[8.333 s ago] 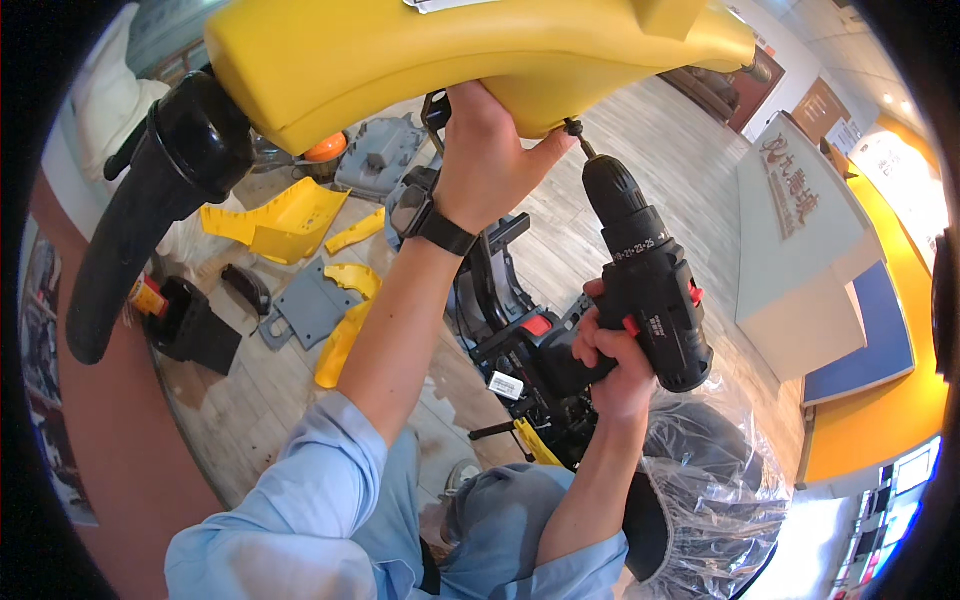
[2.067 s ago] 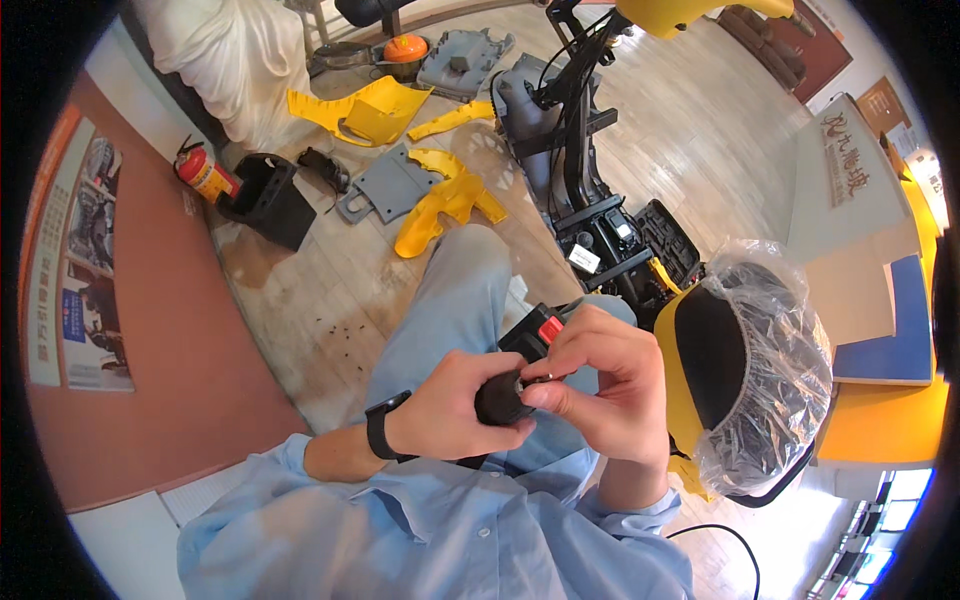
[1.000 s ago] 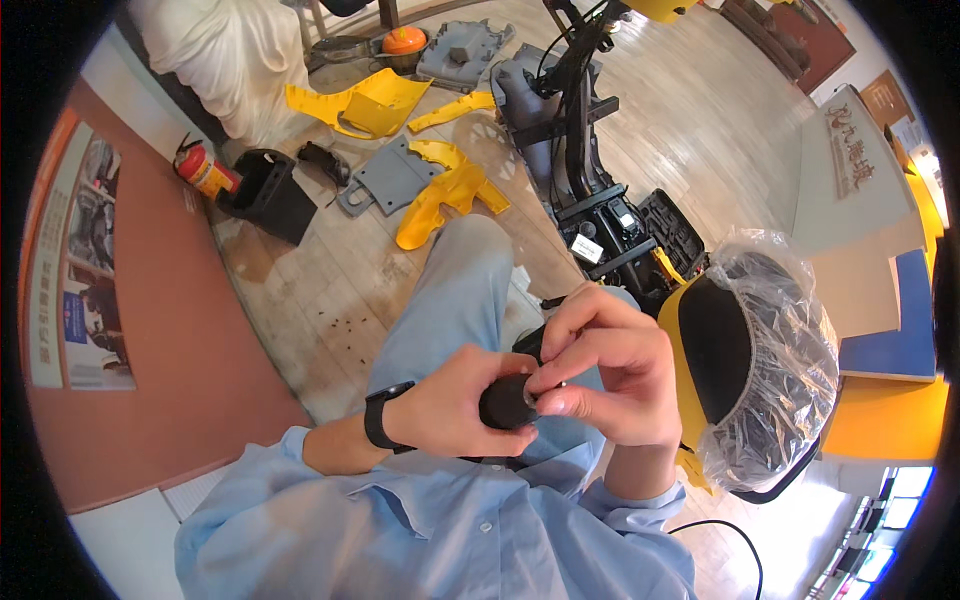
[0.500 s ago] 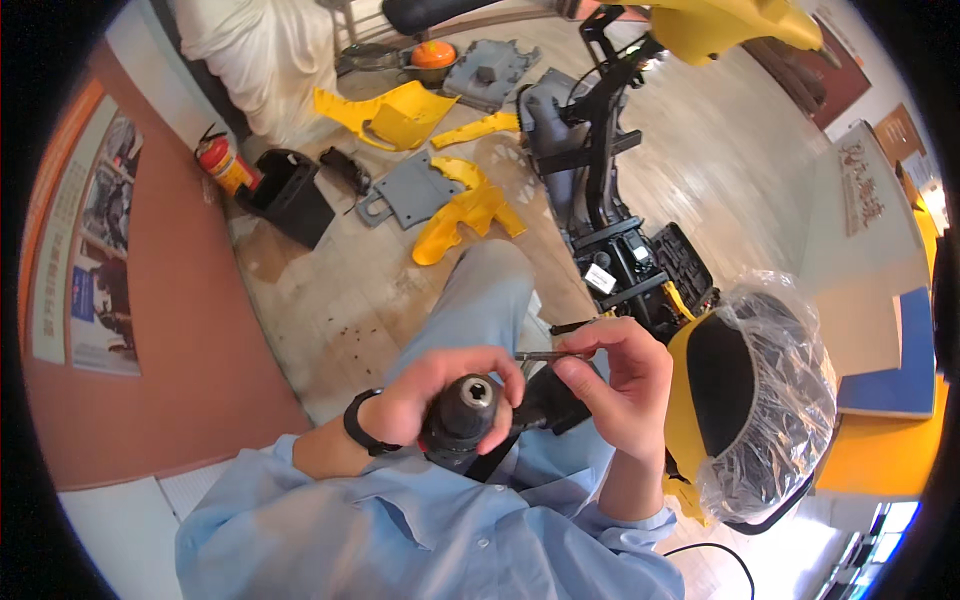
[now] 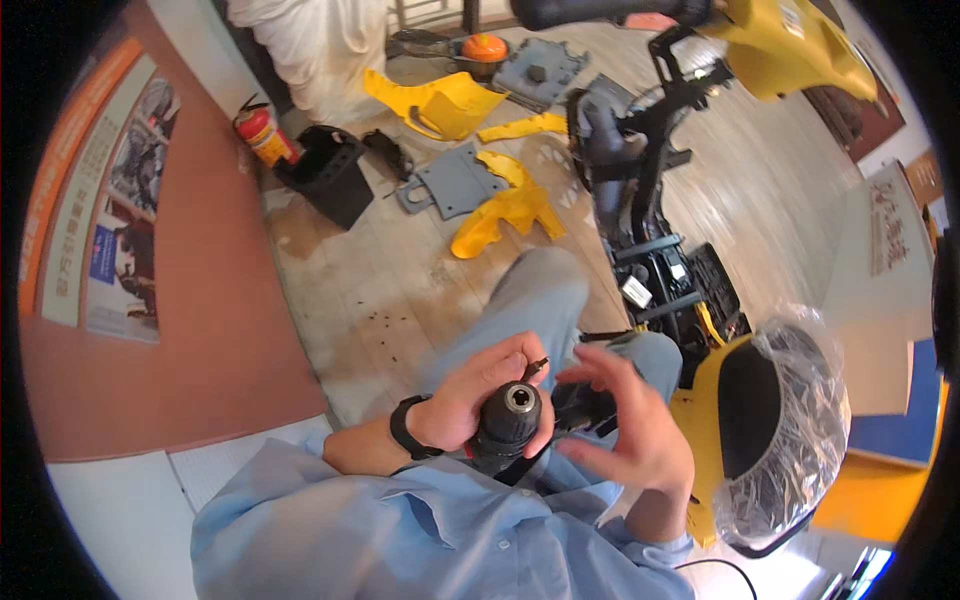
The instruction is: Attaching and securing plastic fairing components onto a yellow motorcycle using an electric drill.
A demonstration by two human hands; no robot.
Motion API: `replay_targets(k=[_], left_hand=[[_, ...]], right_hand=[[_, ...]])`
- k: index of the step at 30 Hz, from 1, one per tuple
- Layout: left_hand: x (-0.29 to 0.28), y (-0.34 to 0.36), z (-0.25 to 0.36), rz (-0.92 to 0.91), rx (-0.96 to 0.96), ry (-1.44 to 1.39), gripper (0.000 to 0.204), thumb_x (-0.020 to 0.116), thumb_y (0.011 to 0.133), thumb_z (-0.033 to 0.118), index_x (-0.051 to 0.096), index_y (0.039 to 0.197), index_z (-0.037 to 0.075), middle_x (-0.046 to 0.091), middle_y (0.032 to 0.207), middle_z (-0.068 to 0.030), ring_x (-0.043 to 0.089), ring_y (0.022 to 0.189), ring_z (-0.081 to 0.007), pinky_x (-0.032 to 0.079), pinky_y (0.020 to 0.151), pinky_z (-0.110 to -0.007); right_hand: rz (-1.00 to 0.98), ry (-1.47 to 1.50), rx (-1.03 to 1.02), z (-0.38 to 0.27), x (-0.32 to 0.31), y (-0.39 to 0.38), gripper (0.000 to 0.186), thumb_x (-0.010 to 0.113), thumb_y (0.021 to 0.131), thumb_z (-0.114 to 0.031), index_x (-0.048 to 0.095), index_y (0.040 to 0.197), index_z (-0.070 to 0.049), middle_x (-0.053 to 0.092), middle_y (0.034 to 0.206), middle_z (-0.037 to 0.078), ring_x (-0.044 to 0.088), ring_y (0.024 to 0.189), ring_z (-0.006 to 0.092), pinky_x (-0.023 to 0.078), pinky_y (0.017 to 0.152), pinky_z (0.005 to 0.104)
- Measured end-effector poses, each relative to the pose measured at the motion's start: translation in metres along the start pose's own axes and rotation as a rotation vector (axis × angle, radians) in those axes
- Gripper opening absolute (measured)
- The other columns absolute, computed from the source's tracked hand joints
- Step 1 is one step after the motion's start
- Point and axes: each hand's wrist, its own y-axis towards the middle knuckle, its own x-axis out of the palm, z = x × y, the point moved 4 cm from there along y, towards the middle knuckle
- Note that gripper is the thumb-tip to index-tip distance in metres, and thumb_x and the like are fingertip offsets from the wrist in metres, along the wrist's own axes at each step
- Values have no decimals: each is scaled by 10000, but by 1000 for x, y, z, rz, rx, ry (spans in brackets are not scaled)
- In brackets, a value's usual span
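Observation:
My left hand [image 5: 478, 388], with a black watch at the wrist, is wrapped round a black power drill [image 5: 500, 430] held before my chest. The drill's silver chuck points up at me, and no bit shows in its round opening. A short dark driver bit [image 5: 538, 368] sticks out by my left thumb and fingers, just beyond the chuck. Close to the drill on the right, my right hand [image 5: 640, 430] has its fingers apart and nothing visible in them.
A partly stripped scooter frame [image 5: 640, 230] stands ahead right; its plastic-wrapped seat [image 5: 790, 420] is near my right arm. Yellow panels [image 5: 510, 215], a grey panel [image 5: 455, 180], a black bin [image 5: 335, 185] and a fire extinguisher [image 5: 265, 130] stand or lie ahead left. Several small screws [image 5: 385, 322] dot the floor.
The bit has passed from my right fingers to my left hand. My right hand has opened and moved down slightly. The view has shifted, so surroundings appear further right.

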Motion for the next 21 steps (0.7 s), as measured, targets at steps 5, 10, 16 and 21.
replay_targets(k=[5, 10, 16, 21], left_hand=[[-10, -2, 16, 44, 114, -34, 331, 335, 1095, 404, 399, 1013, 90, 644, 845, -149, 644, 658, -228, 503, 661, -289], [-48, -4, -13, 487, -147, -536, 370, 419, 1057, 459, 542, 911, 142, 704, 977, -93, 660, 878, -187, 511, 811, -361], [-290, -41, -70, 1116, 150, 133, 273, 472, 1050, 389, 518, 1010, 123, 660, 973, -49, 617, 847, -160, 494, 757, -330], [-487, -151, -174, 1593, -377, 414, 179, 625, 990, 246, 614, 968, 69, 631, 769, -52, 562, 586, -155, 451, 498, -300]], right_hand=[[82, -512, -200, 21, 60, -1, 870, 807, 651, -74, 382, 1401, 46, 642, 1150, 186, 635, 1048, 350, 465, 975, 448], [505, -269, -110, 61, 89, -4, 879, 826, 673, -132, 382, 1398, 91, 656, 788, 121, 649, 691, 281, 521, 690, 362], [683, 123, 259, 119, 70, -32, 767, 751, 765, -16, 384, 1438, -58, 586, 1206, 124, 644, 940, 213, 570, 794, 348], [734, 444, 405, 144, 46, -67, 309, 657, 857, -78, 561, 1150, -59, 588, 944, 65, 540, 738, 139, 463, 662, 274]])
